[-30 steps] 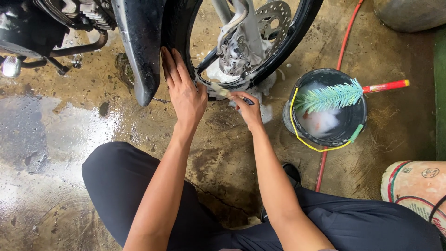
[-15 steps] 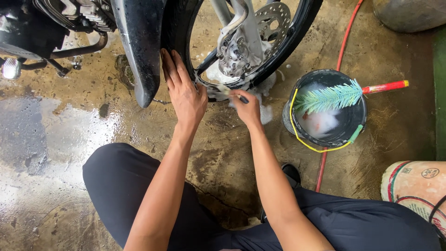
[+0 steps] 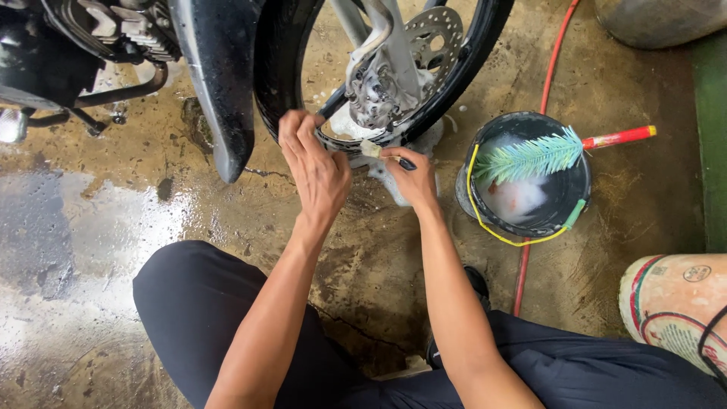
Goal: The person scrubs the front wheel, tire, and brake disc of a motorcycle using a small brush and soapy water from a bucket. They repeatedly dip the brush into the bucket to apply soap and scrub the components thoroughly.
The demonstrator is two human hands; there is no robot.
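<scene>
Two hands: both at the near arc of the motorcycle front wheel (image 3: 469,68), person crouched, dark trousers.
Left hand (image 3: 314,163): fingers pressed together and curled over the black tyre (image 3: 274,83), gripping it; nothing else in it.
Right hand (image 3: 413,178): pinching a small brush (image 3: 382,154) by its dark handle, pale bristles pointing left, touching the rim just below the hub.
Brush place: between the two hands, at the bottom of the wheel, near the foamy patch on the floor.
Wheel: brake disc (image 3: 433,34) and fork leg above the hands; soap suds around the hub.
Fender (image 3: 219,83): black, wet, hanging just left of the left hand.
Bucket (image 3: 526,178): black, yellow wire handle, right of the right hand, soapy water inside; a green bristle brush with red handle (image 3: 556,151) lies across it.
Hose (image 3: 549,72): red, runs along the floor past the bucket.
Floor (image 3: 91,227): wet concrete, shiny puddle at left.
Risk, wheel: judged, if it turns, left fingers could get drawn toward the fender gap.
Risk, grip: soapy handle in a light pinch could slip out.
Risk, bucket: close to the right elbow; a wide backswing could tip it.
</scene>
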